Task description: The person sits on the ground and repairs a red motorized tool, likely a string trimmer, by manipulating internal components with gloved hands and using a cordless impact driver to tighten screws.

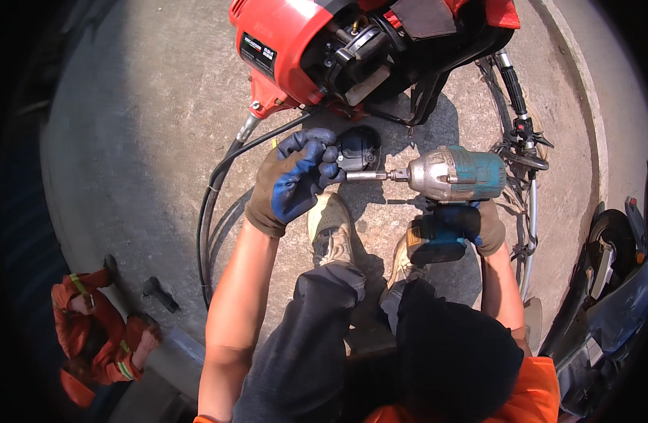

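My right hand (487, 227), in a brown and dark blue glove, grips the handle of a teal and silver cordless impact wrench (456, 175). The wrench lies level, its long socket (366, 175) pointing left. At the socket's tip, the curled fingers of my left hand (290, 180) are pinched together in a brown and blue glove. Whatever lies between those fingertips is hidden. Just beyond them is a dark rounded part (358, 146). Above my hands stands a red engine unit (288, 53) with a black frame, its metal shaft (247, 128) running down-left.
A black cable (212, 204) loops at the left. Along the right lies a metal pole with a black grip (513, 88) and cords. A motorcycle (606, 303) stands at far right. Another person in orange (98, 328) is at lower left, near a dark object (159, 293) on the concrete.
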A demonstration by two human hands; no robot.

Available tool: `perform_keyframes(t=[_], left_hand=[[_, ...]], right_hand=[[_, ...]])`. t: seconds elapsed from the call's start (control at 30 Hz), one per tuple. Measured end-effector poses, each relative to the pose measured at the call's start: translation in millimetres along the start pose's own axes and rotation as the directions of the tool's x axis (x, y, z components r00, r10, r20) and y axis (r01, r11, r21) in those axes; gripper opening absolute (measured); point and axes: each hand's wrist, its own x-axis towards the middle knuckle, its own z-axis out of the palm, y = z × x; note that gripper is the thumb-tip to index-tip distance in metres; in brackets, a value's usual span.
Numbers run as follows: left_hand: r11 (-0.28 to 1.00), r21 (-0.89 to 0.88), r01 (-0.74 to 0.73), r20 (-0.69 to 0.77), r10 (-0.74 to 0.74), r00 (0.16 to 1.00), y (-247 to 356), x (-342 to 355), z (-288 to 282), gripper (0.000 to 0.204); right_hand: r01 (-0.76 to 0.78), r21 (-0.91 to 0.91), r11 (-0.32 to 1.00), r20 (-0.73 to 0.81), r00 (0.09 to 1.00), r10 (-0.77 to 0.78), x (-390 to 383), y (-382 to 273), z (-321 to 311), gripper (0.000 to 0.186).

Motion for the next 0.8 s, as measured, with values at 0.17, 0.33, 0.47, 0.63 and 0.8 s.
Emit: perform_keyframes(t=[0.17, 0.33, 0.47, 0.63, 0.8], left_hand=[[0.999, 0.011, 0.047, 0.029, -0.047, 0.998, 4.3, -1.3, -12.7, 0.030], [0.998, -0.012, 0.057, 0.020, -0.057, 0.998, -0.5, -3.5, -17.2, 0.024], [0.996, -0.061, 0.069, 0.081, -0.064, 0.995, -4.9, 1.6, -11.5, 0.018], [0.988, -0.123, 0.092, 0.181, -0.069, 0.981, -10.4, 4.6, -17.4, 0.017], [0.982, -0.164, 0.096, 0.147, -0.072, 0.987, -11.5, 2.6, -17.7, 0.015]], right_hand=[[0.002, -0.050, 0.999, 0.077, 0.997, 0.002, 16.7, 35.9, 13.1, 0.041], [0.028, 0.117, 0.993, 0.076, 0.996, -0.037, 21.1, 30.1, 24.2, 0.045], [0.066, 0.173, 0.983, 0.126, 0.988, -0.089, 27.0, 52.0, 28.7, 0.056], [0.043, 0.222, 0.974, 0.156, 0.985, -0.079, 27.4, 57.6, 30.4, 0.061], [0.193, 0.149, 0.970, 0.082, 0.975, -0.207, 25.8, 68.4, 32.8, 0.049]])
